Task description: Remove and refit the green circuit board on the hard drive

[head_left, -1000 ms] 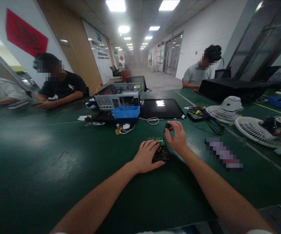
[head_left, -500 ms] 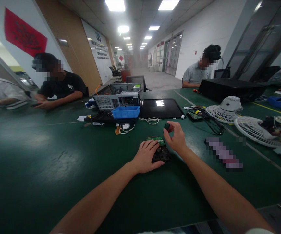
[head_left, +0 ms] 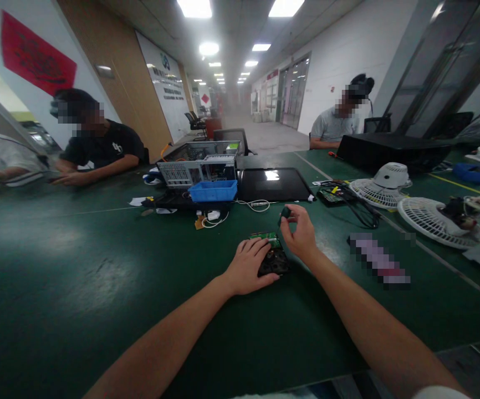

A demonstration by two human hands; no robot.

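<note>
Take the blue bin [head_left: 213, 192] on the green worktop [head_left: 77, 310] as your landmark. The circuit board [head_left: 274, 242] lies on your side of the bin and to its right, with a dark casing [head_left: 276, 262] at its near end. Your left hand [head_left: 248, 267] rests palm down over both, its fingers stretched out, curled around nothing, and the thumb spread away. Your right hand [head_left: 299, 230], farther right of the bin, has its fingers pinched on the dark handle of a screwdriver [head_left: 285, 213]; the thin shaft slants down toward the board, though you can't tell whether the tip touches it. Just behind the bin stands an opened computer case [head_left: 182, 174], and to its right lies a black screen [head_left: 256, 185]. Well to the right of the bin sit two white fans [head_left: 377, 194], partly taken apart.
</note>
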